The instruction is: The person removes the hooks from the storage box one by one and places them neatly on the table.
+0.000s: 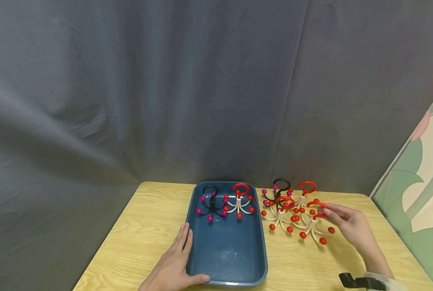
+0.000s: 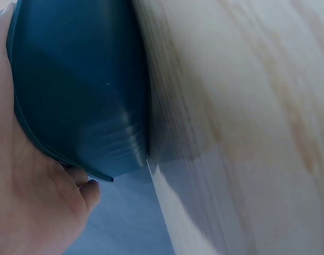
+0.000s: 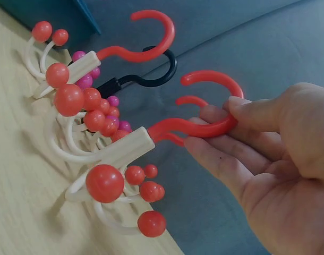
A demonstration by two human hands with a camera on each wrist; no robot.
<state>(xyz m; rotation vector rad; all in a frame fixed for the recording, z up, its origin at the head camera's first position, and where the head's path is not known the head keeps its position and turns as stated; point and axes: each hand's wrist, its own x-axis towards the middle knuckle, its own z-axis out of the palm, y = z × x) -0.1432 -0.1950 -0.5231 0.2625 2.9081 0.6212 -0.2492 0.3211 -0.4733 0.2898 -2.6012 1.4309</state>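
My right hand (image 1: 352,228) pinches the red hook of a white multi-arm hook hanger (image 3: 127,149) with red balls on its arm tips. It stands at the front of a group of hangers right of the tray; whether its arms touch the table is hard to tell. My left hand (image 1: 173,262) rests against the blue tray (image 1: 227,250), fingers fairly straight along the left rim and thumb at the near rim. Inside the tray's far end sit a black hanger with pink balls (image 1: 212,204) and a white hanger with a red hook (image 1: 239,204).
Right of the tray, close together, are another black hanger (image 1: 277,195) and more white ones, including a near-left hanger (image 1: 280,216) and a far hanger (image 1: 301,199). A grey curtain (image 1: 216,101) hangs behind the wooden table (image 1: 129,242). A patterned panel (image 1: 427,182) stands at right.
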